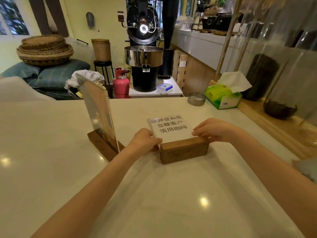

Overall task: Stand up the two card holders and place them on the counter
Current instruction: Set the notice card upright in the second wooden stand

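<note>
Flat card holder (178, 140): base toward person, long axis L-R; L hand (145, 140), R hand (214, 129) grip its ends.

Just one view here, a wide-angle cam worn on the person's head, looking forward and down over the pale counter (51, 169). It sits close: both forearms run in from the near edge and fill the bottom of the shot. The lens bends the edges a lot. Far side faces a black roaster machine (144, 48); baskets (44, 50) far left, tissue box (223, 98) far right. No second view to overlap with.
</note>
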